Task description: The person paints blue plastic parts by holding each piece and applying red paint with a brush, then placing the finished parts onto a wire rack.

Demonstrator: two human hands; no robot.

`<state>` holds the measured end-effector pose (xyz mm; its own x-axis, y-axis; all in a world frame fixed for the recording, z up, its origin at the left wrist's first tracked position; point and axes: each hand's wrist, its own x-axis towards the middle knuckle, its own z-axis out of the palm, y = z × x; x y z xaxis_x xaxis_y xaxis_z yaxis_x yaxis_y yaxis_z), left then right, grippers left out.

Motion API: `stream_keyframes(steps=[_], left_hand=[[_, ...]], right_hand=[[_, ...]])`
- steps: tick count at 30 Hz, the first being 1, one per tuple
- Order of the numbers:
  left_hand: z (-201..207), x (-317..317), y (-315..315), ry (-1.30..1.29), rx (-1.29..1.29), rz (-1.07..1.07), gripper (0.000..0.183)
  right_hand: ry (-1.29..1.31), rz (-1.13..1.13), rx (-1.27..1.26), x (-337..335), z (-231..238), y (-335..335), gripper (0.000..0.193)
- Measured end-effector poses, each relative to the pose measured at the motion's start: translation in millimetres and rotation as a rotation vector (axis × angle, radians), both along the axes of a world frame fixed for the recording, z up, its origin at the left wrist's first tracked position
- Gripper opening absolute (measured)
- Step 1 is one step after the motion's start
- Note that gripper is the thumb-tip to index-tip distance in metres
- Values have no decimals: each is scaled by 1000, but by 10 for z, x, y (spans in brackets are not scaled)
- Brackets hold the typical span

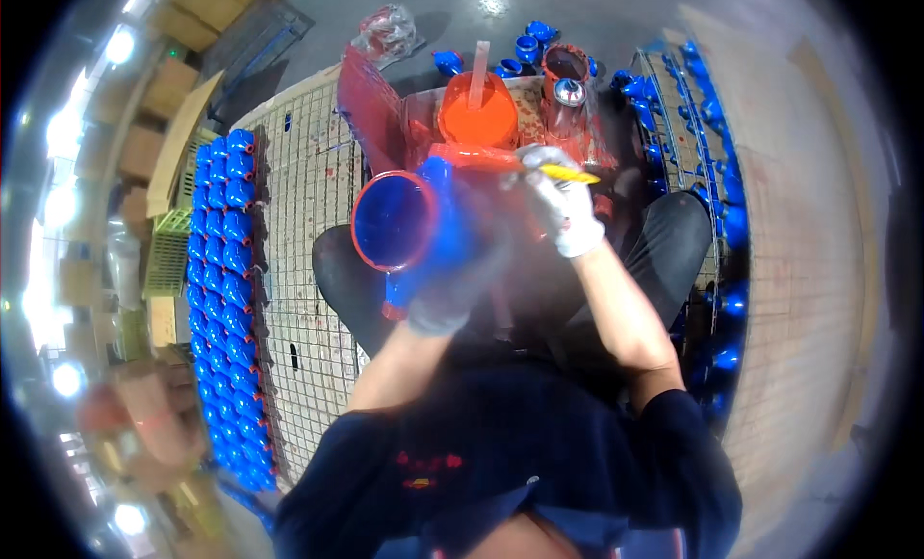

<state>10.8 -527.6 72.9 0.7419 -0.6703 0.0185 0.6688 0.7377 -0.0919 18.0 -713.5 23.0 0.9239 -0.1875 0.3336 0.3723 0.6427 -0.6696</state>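
Note:
My left hand (441,313), in a grey glove and smeared by motion, holds a large blue pipe fitting (449,236) from its near side. The fitting's wide round mouth with a red-orange rim faces up and left; its blurred right side is hard to make out. In my white-gloved right hand (570,212) is a yellow-handled paintbrush (568,174), gripped with closed fingers; its bristles do not show clearly. Just beyond both hands stands a tub of orange-red paint (478,116), with a flat pale stick (479,73) upright in it.
Rows of blue fittings (226,309) line the wire-mesh rack (303,270) at left; more blue parts (717,164) fill a rack at right. A red-stained panel (373,111) leans left of the tub. Right of it is a red-smeared can (566,63). Clear plastic (387,31) lies behind.

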Motion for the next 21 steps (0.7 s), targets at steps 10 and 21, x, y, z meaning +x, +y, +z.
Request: stream_keyframes(steps=[10, 21], left_hand=[[305, 449, 344, -626, 749, 132, 92], [695, 834, 501, -2275, 2025, 772, 88]], right_hand=[[-39, -251, 47, 107, -61, -474, 21], [-90, -340, -933, -11, 1239, -468, 21]])
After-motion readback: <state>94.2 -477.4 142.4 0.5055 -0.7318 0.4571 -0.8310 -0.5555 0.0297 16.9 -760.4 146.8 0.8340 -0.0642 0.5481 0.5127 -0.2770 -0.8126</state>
